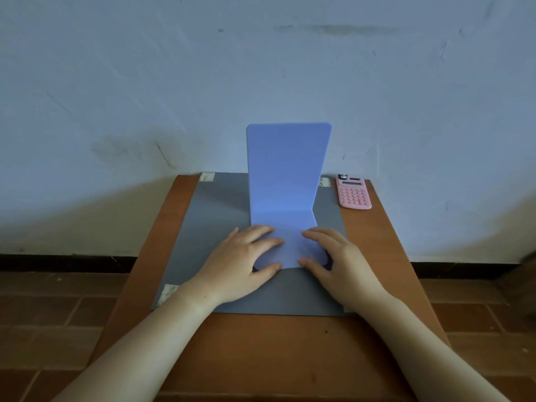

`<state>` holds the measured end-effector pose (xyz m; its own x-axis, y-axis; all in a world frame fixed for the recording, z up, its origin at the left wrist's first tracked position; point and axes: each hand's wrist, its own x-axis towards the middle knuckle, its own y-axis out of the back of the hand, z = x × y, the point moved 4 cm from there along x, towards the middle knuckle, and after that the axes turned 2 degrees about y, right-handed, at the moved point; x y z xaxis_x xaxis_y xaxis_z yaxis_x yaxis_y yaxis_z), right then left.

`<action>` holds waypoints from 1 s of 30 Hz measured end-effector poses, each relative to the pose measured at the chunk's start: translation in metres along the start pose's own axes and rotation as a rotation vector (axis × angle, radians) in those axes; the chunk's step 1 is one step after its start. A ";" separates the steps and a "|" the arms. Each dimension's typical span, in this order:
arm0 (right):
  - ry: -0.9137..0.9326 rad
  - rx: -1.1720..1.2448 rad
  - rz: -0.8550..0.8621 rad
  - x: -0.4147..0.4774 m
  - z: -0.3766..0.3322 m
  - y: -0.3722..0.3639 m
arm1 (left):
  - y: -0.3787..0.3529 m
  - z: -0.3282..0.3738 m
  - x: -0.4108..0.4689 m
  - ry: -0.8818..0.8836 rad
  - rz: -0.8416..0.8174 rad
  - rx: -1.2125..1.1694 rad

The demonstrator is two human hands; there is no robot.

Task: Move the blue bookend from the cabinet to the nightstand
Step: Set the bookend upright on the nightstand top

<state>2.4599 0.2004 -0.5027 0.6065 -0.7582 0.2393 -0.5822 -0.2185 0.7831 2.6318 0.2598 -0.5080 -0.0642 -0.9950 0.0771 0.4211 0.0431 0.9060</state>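
Standing tall on the grey mat (208, 227) is the blue bookend (287, 169), its upright plate rising against the pale wall (174, 82) and its flat foot stretched out toward the camera, right in the middle of the wooden counter (261, 343). Both hands are on that foot! The left hand (243, 262) comes in from the left side, fingers laid over the top of the plate, thumb hooked at the near left corner, palm arched above the edge, so it has hold of the foot's left side. And the right hand (339, 262) mirrors it: fingers draped over the right part of the foot, thumb pressed to the near right corner, knuckles raised, holding the right side. Between the two hands a strip of blue shows. The foot looks flat against the mat; whether it is lifted at all, I cannot tell. The mat itself is fixed down with pale tape (206, 177) at its corners, three of them in view. Over at the far right corner of the counter, off the mat and well apart from the hands, lies a pink calculator (353, 192) with a little dark cartoon figure at its top edge. Bare forearms run in from the bottom of the view. Around the counter, reddish-brown floor tiles (43, 309) and a black skirting strip (58, 261) along the base of the wall.
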 end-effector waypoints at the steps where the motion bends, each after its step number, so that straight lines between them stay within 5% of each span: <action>1: 0.018 -0.028 -0.033 0.000 0.000 -0.002 | 0.000 0.001 0.000 0.006 -0.015 0.008; 16: 0.034 -0.227 -0.187 0.024 -0.002 -0.002 | 0.003 -0.001 0.027 -0.007 -0.078 0.049; 30: -0.066 -0.146 -0.129 0.068 0.019 -0.006 | -0.003 -0.027 0.067 0.039 0.084 -0.157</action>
<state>2.4941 0.1388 -0.5019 0.6310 -0.7696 0.0973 -0.4145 -0.2285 0.8809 2.6509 0.1905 -0.5172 0.0109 -0.9914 0.1303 0.5600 0.1140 0.8206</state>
